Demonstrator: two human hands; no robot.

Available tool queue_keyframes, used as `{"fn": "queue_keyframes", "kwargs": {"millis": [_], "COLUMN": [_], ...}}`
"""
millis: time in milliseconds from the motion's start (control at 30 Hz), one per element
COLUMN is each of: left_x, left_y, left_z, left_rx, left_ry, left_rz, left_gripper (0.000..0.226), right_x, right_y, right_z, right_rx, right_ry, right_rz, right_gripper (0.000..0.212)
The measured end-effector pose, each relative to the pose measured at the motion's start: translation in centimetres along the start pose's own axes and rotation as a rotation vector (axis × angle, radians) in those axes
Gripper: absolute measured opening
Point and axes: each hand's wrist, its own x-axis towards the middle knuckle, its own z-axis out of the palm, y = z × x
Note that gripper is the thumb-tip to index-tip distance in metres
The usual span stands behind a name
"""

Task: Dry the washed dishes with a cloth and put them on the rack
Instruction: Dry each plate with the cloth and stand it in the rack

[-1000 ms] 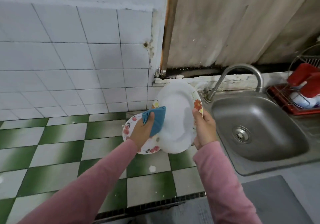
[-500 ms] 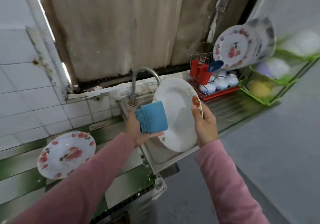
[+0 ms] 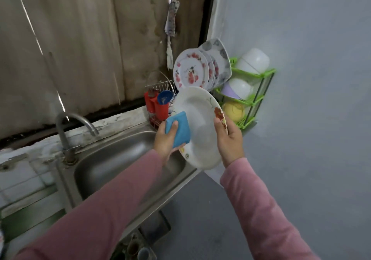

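Note:
A white plate (image 3: pixel 200 127) with an orange flower on its rim stands tilted on edge in the air over the right end of the sink (image 3: pixel 112 165). My right hand (image 3: pixel 228 139) grips its right rim. My left hand (image 3: pixel 166 141) holds a folded blue cloth (image 3: pixel 178 129) against the plate's left side. Behind the plate stands the wire dish rack (image 3: pixel 160 87), with several flowered plates (image 3: pixel 190 69) upright in it and red cups (image 3: pixel 155 105) at its front.
A curved tap (image 3: pixel 66 123) rises at the sink's back left. A green corner shelf (image 3: pixel 253 97) with white, purple and yellow bowls stands right of the rack against the grey wall. A cloth strip (image 3: pixel 170 25) hangs on the wooden panel above.
My view has swung right, from the tiled counter to the sink and rack. Both hands have carried the plate and cloth rightward, closer to the rack. The flowered plate on the counter has left view.

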Motion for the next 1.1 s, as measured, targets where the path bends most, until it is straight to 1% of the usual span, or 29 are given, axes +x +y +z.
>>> {"fn": "queue_keyframes", "kwargs": {"millis": [33, 67, 167, 267, 367, 500, 600, 700, 833, 900, 1000, 1100], "left_x": [1.2, 2.5, 6.7, 12.3, 16.9, 22.1, 26.2, 29.0, 31.8, 32.7, 33.4, 34.0], "left_y": [0.0, 0.0, 0.6, 1.1, 2.6, 5.7, 7.5, 7.5, 6.2, 5.4, 4.6, 4.1], "left_z": [1.1, 2.1, 4.7, 6.7, 8.8, 11.1, 12.0, 12.0, 11.4, 11.1, 11.2, 11.0], "left_rx": [0.084, 0.162, 0.296, 0.378, 0.354, 0.325, 0.276, 0.313, 0.26, 0.233, 0.242, 0.271], "left_ry": [0.028, 0.053, 0.125, 0.165, 0.199, 0.292, 0.378, 0.477, 0.559, 0.628, 0.703, 0.783], "left_rz": [0.058, 0.113, 0.238, 0.318, 0.391, 0.505, 0.494, 0.478, 0.434, 0.404, 0.408, 0.397], "left_gripper": [0.015, 0.011, 0.019, 0.02, 0.02, 0.034, 0.043, 0.035, 0.019, 0.018, 0.02, 0.02], "right_x": [1.2, 2.3, 6.1, 11.1, 16.9, 24.3, 28.4, 31.2, 34.6, 36.0, 37.9, 39.2], "right_y": [0.2, 0.5, 1.1, 1.4, 1.4, 1.7, 2.6, 4.1, 6.4, 7.5, 9.2, 10.7], "right_z": [-0.6, -1.1, -2.2, -2.6, -2.1, -0.4, 1.0, 2.5, 4.5, 5.5, 7.2, 9.0], "right_rx": [0.0, -0.002, -0.002, 0.012, 0.035, 0.032, 0.065, 0.079, 0.025, -0.009, -0.061, -0.116], "right_ry": [0.016, 0.023, 0.046, 0.049, 0.084, 0.065, 0.04, -0.003, -0.097, -0.159, -0.195, -0.215], "right_rz": [-0.024, -0.053, -0.116, -0.161, -0.228, -0.281, -0.296, -0.299, -0.302, -0.288, -0.253, -0.24], "right_gripper": [0.029, 0.029, 0.029, 0.029, 0.028, 0.028, 0.029, 0.03, 0.031, 0.028, 0.022, 0.031]}}
